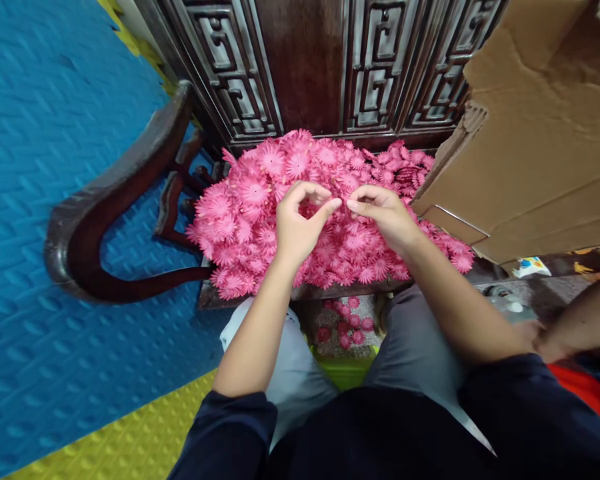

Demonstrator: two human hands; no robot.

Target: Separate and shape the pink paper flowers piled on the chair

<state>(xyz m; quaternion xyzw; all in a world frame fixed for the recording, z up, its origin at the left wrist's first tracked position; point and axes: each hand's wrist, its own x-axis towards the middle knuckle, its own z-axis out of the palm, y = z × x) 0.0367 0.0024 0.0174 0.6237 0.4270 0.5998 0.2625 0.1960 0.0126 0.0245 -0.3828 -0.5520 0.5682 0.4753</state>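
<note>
In the head view, the left hand (295,227) and right hand (385,213) meet fingertip to fingertip over a heap of pink fabric daisy-like flower heads (250,213) piled on the seat of a dark carved wooden chair (105,227). Both hands are curled, pinching something small between them; what exactly cannot be told. The step looks like working one flower piece; the next move likely calls for a fine pinch. The heaped flowers are too many to count; roughly ten more lie in a green container (350,370) near the knees. One brown cardboard box (540,133) stands right.
</note>
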